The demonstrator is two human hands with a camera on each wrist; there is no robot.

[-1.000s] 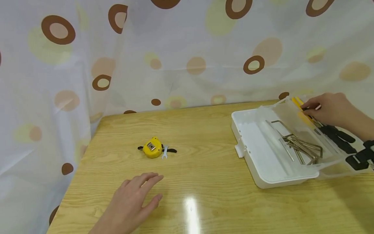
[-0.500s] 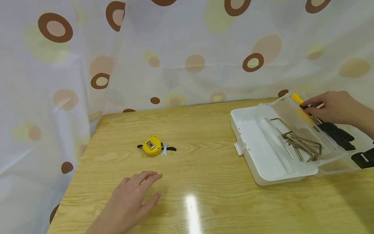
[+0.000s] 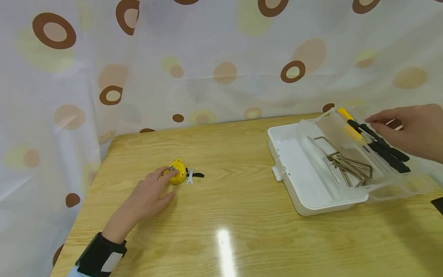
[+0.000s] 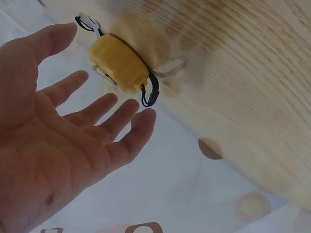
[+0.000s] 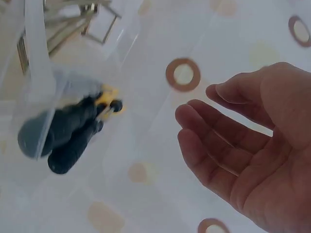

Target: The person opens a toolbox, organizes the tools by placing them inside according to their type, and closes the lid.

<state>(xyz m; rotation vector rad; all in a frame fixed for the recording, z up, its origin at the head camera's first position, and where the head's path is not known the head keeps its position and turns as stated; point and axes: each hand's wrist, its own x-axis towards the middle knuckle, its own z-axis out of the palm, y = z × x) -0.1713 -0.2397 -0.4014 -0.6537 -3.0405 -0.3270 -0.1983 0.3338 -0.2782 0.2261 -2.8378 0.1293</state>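
Observation:
My left hand (image 3: pixel 147 198) reaches over the near left side of a yellow tape measure (image 3: pixel 180 177); in the left wrist view, its fingers are spread and a gap separates them from the tape measure (image 4: pixel 119 63). A small open-end wrench (image 3: pixel 190 177) lies by the tape's black strap (image 3: pixel 199 175). At the right, my right hand (image 3: pixel 417 129) hovers beside tools in the clear lid (image 3: pixel 401 190), with relaxed, bent fingers holding nothing. Black-handled tools (image 3: pixel 391 154), their kind unclear, and a yellow-handled tool (image 3: pixel 345 114) lie there.
The white box (image 3: pixel 308 192) stands with its clear lid swung to the right. Several L-shaped hex keys (image 3: pixel 353 167) are heaped inside its right part. A patterned curtain (image 3: pixel 207 88) hangs behind the wooden table (image 3: pixel 221 154).
My left hand has moved forward to the tape measure. My right hand has let go of a black-handled tool in the lid and drawn back to the right.

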